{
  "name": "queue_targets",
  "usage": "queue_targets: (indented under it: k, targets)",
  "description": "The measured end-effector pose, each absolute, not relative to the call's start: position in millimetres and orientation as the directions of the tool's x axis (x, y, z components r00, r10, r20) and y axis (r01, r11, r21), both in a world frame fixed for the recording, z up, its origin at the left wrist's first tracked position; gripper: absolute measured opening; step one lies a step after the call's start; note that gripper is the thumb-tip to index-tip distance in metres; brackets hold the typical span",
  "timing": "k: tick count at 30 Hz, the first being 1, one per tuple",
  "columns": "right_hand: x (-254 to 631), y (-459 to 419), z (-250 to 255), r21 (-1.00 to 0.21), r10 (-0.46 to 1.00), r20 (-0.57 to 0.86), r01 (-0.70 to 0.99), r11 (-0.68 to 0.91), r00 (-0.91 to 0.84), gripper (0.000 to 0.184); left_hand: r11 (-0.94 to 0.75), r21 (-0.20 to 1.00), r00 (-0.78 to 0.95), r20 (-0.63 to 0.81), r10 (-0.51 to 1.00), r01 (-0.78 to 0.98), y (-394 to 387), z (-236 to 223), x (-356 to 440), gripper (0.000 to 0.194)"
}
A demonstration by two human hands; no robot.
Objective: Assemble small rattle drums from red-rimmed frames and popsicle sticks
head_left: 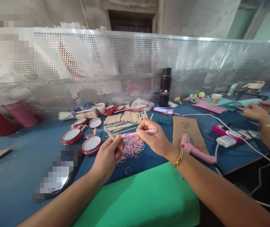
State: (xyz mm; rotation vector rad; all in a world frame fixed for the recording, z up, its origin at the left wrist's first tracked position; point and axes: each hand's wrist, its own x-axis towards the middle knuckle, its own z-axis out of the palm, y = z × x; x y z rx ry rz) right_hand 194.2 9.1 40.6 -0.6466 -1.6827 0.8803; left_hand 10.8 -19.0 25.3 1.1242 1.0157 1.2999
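Note:
In the head view, my left hand (110, 153) is closed on a flat wooden craft stick (109, 133) that has a yellow patch near its upper end. My right hand (152, 138) grips a slim pink pen-shaped tool (152, 131). Its pale front end reaches the fingers of my left hand; whether it touches the stick I cannot tell. Beneath both hands lies a heap of small colourful rubber bands (132, 148). A stack of bare wooden sticks (131, 117) sits just behind. Green sheet material (144, 198) covers the near edge under my forearms.
Red-rimmed round pieces (91, 144) and a phone (59, 173) lie left. To the right are a pink glue gun (195, 148) on cardboard (191, 124), a white plug (225, 141) and trailing cables. A black bottle (165, 88) stands behind; another person's hands (256, 112) work far right.

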Motion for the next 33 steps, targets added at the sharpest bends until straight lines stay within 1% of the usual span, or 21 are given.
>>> queue_targets:
  k: [5, 8, 14, 21, 27, 33]
  targets:
    - [193.9, 12.0, 39.0, -0.841, 0.794, 0.526, -0.053, 0.538, -0.305, 0.007, -0.047, 0.993, 0.073, 0.056, 0.996, -0.112, -19.6, 23.7, 11.6, 0.037]
    - [193.8, 11.1, 40.1, -0.861, 0.800, 0.504, -0.114, 0.496, -0.326, 0.013, -0.083, 0.994, 0.089, 0.089, 0.992, -0.066, -21.7, 24.2, 12.5, 0.036]
    - [191.9, 10.6, 39.4, -0.870, 0.784, 0.494, -0.211, 0.447, -0.376, 0.023, -0.171, 0.985, 0.037, 0.173, 0.984, -0.034, -27.4, 27.0, 14.0, 0.036]
    - [192.7, 8.6, 38.4, -0.854, 0.763, 0.520, -0.215, 0.473, -0.383, 0.024, -0.202, 0.979, -0.021, 0.202, 0.979, -0.003, -29.5, 26.4, 14.4, 0.037]
    - [192.1, 8.4, 38.4, -0.840, 0.743, 0.542, -0.277, 0.466, -0.392, 0.023, -0.248, 0.967, -0.067, 0.252, 0.965, 0.063, -35.5, 35.1, 17.3, 0.035]
    - [191.5, 6.6, 37.2, -0.849, 0.762, 0.528, -0.225, 0.477, -0.376, 0.026, -0.272, 0.954, -0.060, 0.281, 0.958, 0.128, -35.3, 34.2, 16.6, 0.036]
